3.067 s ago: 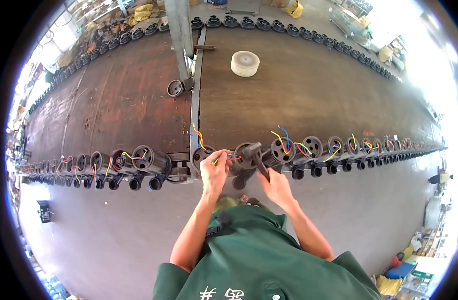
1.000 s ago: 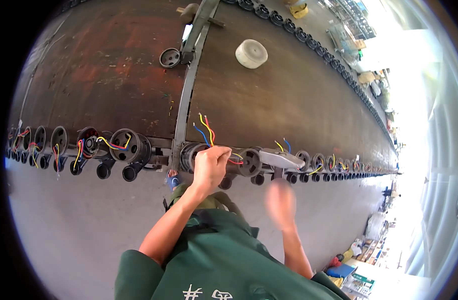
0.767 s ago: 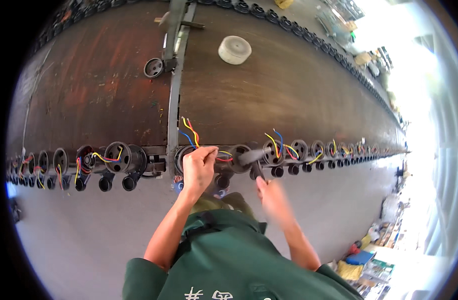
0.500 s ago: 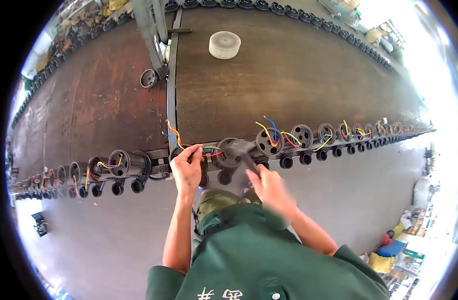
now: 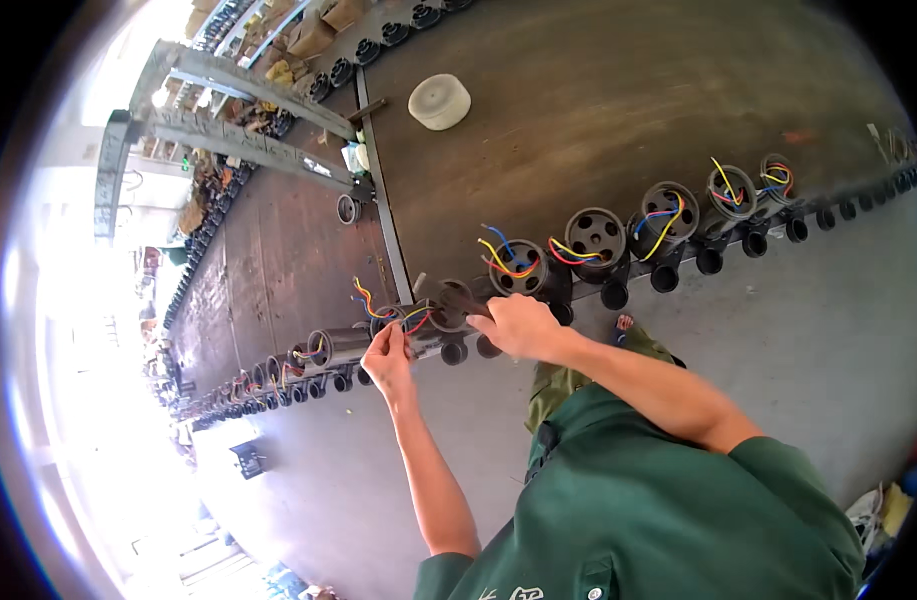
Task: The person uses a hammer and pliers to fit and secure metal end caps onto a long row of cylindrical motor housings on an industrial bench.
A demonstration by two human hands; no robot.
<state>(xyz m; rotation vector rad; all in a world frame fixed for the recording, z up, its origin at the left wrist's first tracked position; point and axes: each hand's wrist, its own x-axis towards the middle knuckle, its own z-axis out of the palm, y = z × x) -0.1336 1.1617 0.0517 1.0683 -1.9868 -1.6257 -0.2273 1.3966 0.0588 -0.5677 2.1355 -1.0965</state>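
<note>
My right hand (image 5: 523,326) is wrapped round the handle of a hammer (image 5: 456,298), whose dark head lies at the open end of a black cylindrical housing (image 5: 450,318). Yellow and red wires (image 5: 416,319) run from that housing to the pinched fingertips of my left hand (image 5: 386,362), which holds them off to the left. Whether the hammer touches the housing is hard to tell. Just right of my right hand stands another housing (image 5: 518,268) with yellow, red and blue wires sticking out of its holed end.
More wired housings (image 5: 595,238) line the brown table's edge on both sides. A round whitish block (image 5: 439,102) sits farther back on the table (image 5: 618,110). At the left, a grey metal frame (image 5: 248,140) rises near a small black ring-shaped part (image 5: 348,208).
My view has swung and tilted, so the row now slopes up to the right. The hammer, blurred before, now shows more sharply at the same housing. My left hand keeps its pinch.
</note>
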